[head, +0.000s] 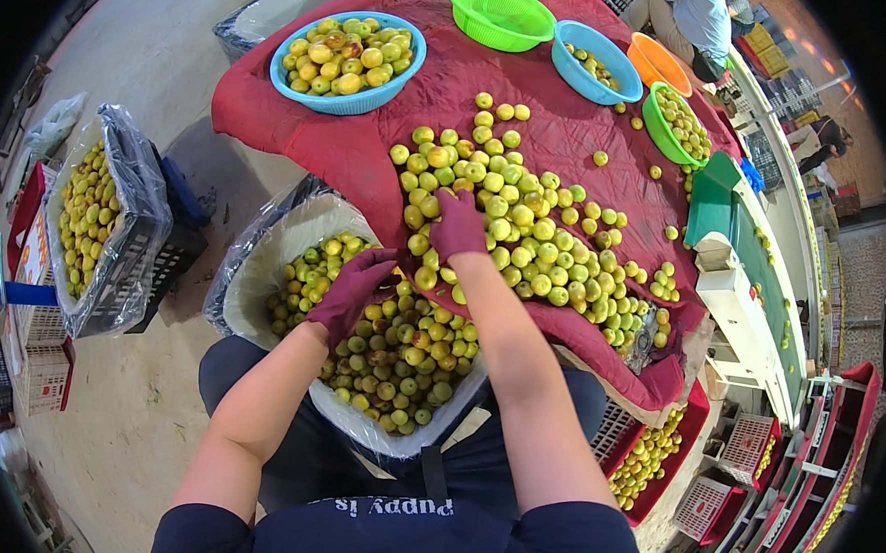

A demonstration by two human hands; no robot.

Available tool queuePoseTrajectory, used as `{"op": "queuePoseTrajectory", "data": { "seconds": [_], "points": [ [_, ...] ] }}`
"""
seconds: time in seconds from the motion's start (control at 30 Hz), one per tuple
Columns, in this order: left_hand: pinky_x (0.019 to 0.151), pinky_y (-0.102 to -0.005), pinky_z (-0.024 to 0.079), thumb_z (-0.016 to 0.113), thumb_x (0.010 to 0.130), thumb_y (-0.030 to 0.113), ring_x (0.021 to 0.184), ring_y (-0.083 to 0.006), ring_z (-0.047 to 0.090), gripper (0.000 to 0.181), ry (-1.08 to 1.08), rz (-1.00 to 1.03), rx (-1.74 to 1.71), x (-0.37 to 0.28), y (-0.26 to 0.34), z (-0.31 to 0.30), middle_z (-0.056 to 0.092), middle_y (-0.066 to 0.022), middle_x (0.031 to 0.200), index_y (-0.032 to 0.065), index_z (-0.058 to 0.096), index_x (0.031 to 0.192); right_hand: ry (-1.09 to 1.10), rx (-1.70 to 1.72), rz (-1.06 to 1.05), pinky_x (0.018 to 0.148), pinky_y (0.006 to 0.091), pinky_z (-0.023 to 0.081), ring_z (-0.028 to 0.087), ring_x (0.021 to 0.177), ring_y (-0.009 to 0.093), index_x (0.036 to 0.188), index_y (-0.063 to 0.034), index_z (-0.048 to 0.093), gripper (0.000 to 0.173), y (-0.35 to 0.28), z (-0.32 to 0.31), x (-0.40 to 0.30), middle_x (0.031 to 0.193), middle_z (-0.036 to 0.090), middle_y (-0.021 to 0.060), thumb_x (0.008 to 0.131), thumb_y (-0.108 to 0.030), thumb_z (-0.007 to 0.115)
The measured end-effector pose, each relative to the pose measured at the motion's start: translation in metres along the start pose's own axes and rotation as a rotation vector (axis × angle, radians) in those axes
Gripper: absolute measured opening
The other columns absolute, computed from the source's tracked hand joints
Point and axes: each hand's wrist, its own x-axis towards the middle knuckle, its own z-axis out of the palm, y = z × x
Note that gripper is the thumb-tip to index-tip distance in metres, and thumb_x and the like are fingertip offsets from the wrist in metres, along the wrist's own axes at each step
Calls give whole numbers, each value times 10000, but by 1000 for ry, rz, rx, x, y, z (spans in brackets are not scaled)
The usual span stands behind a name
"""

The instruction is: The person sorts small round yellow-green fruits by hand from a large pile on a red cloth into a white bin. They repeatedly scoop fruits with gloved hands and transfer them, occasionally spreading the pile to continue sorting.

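Both hands wear maroon gloves. My right hand (459, 225) reaches into the spread of yellow-green round fruits (543, 231) on the red cloth (329, 147); whether its fingers close on a fruit cannot be told. Over the cloth's near edge, above the lined crate, is my left hand (356, 287), its fingers pointing right and partly hidden; what they hold, if anything, is unclear. Many fruits (386, 364) fill the plastic-lined crate (250, 296) between my knees, some yellow, some green, some brownish.
A blue basket of larger fruits (347, 105) stands at the cloth's far left. Green (502, 13), blue (589, 74) and orange (657, 62) baskets line the far edge. Another lined crate of fruit (132, 260) stands left. A sorting conveyor (758, 293) runs right. Other people (689, 19) are beyond.
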Motion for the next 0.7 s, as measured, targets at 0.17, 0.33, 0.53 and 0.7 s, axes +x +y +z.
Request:
{"op": "queuePoseTrajectory", "data": {
  "seconds": [0.17, 0.33, 0.53, 0.7],
  "points": [
    [736, -242, 467, 536, 896, 206, 860, -119, 566, 284, -31, -11, -132, 0, -2, -7, 581, -20, 1043, 57, 531, 1138, 45, 210, -166, 926, 427, 363, 469, 1084, 339, 1076, -115, 591, 429, 0, 22, -55, 1139, 517, 146, 657, -34, 636],
    [682, -257, 463, 550, 882, 268, 785, -141, 570, 274, 22, -64, -206, -1, -2, -6, 587, -34, 986, 80, 546, 1081, 160, 484, -120, 897, 391, 412, 500, 1014, 355, 1072, -77, 592, 432, -8, 19, -94, 1082, 525, 184, 653, 21, 613],
    [943, -375, 403, 386, 928, 439, 1111, -229, 493, 483, -248, -270, -734, -4, 0, -4, 496, -82, 1239, 82, 433, 1251, 86, 519, -290, 923, 407, 399, 475, 1094, 383, 1134, -65, 538, 374, -73, 9, -106, 1197, 482, 201, 778, -135, 629],
    [931, -395, 417, 411, 913, 418, 1105, -249, 501, 439, -295, -94, -830, 3, -2, -19, 541, -97, 1173, 93, 473, 1202, -429, 532, -407, 913, 400, 417, 510, 1105, 357, 1212, -57, 500, 414, -76, -44, -62, 1168, 537, 214, 861, -269, 557]
  ]
}}
